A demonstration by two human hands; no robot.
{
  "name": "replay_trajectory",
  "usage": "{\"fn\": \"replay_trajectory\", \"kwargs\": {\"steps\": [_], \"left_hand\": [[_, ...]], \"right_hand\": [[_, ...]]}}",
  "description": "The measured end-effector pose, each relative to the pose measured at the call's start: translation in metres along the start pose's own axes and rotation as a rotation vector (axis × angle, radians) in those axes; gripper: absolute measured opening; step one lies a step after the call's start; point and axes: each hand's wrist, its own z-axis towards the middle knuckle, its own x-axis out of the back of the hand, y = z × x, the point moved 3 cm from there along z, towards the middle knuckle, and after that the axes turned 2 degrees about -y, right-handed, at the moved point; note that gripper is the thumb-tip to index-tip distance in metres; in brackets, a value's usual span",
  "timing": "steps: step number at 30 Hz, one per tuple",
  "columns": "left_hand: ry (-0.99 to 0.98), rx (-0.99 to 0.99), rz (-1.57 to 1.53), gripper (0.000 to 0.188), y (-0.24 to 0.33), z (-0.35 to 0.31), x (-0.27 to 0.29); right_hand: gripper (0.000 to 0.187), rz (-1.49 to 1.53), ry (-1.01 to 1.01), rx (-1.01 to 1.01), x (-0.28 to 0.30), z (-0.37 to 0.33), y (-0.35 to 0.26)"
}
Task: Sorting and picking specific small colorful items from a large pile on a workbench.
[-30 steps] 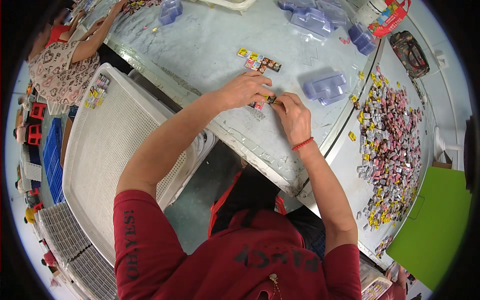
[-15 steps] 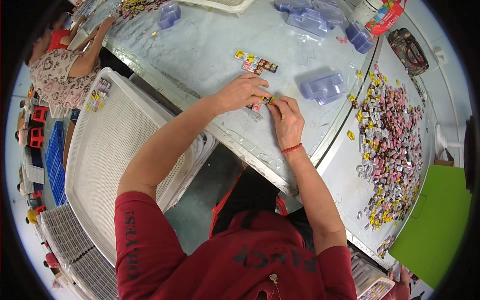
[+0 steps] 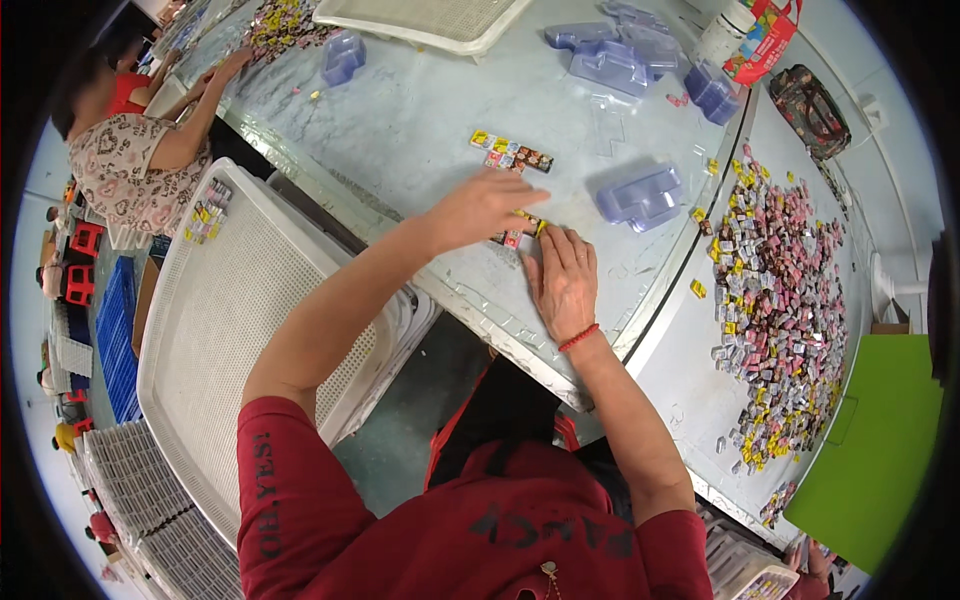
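Note:
Over the table, my left hand (image 3: pixel 480 212) hovers slightly blurred, with fingers stretched out apart and nothing visible in them. My right hand (image 3: pixel 568 280), a red bracelet at its wrist, rests on the tabletop. Its fingers are extended and its fingertips touch the right end of a small cluster of wrapped pieces (image 3: pixel 513 240) in yellow, pink and brown; my left hand partly hides this cluster. Just beyond lies another flat block of small wrapped pieces (image 3: pixel 512 152), set in rows. A clear bluish plastic tray (image 3: pixel 640 198) sits to the right of both hands.
A large heap of wrapped pieces (image 3: pixel 780 310) covers the right table section. More plastic trays (image 3: pixel 610 66) lie at the far side. At left stands a white perforated tray (image 3: pixel 250 300) with a few pieces in its corner. A co-worker (image 3: pixel 135 165) sits at the far left.
Both hands were pinching at the near cluster. Now my left hand has lifted off a little, and my right hand has lowered and flattened beside the pieces. The view has shifted slightly.

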Motion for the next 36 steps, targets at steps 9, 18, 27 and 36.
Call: {"fn": "replay_trajectory", "kwargs": {"steps": [9,18,27,36], "left_hand": [[0.280,0.472,0.278,0.038,-0.104,0.005,0.018],[0.260,1.059,-0.207,0.027,-0.124,0.013,0.008],[0.347,1.078,-0.702,0.018,-0.120,0.001,0.025],[0.077,1.026,-0.799,0.022,-0.059,-0.035,0.037]], "right_hand": [[0.031,0.224,0.059,-0.157,0.006,0.010,0.002],[0.040,1.023,-0.169,-1.063,-0.054,0.101,0.055],[0.041,1.049,-0.056,-1.052,-0.050,0.100,0.054],[0.032,1.102,-0.128,-0.993,-0.005,0.035,0.032]]}}
